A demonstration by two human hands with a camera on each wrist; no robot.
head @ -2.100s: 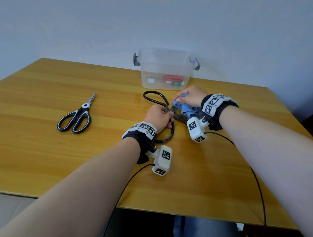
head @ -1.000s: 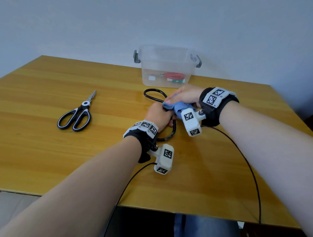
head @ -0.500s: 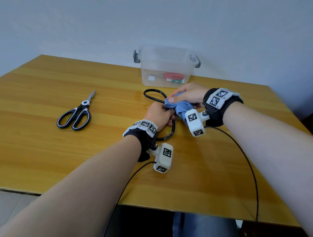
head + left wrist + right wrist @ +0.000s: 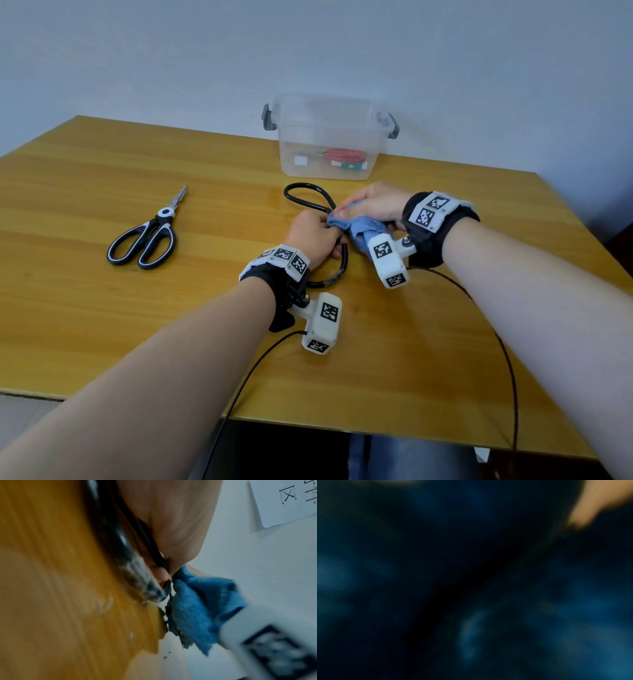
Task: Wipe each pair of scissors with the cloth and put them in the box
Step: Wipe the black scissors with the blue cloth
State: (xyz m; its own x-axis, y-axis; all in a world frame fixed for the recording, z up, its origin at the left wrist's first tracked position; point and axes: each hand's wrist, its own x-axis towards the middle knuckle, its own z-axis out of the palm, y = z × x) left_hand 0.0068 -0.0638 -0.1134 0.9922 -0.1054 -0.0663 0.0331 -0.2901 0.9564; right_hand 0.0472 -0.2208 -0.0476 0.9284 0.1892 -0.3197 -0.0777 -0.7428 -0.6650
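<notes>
Three scissors — one box.

three scissors, one cloth, one box

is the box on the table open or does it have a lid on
Open. The clear box by the wall shows no lid across its top, its grey side latches hang free, and red-handled scissors already lie inside.

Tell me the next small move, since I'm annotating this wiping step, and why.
Probably draw the blue cloth along the blades away from the handles: the right hand grips it bunched against the left hand, which holds the black-handled scissors.
</notes>
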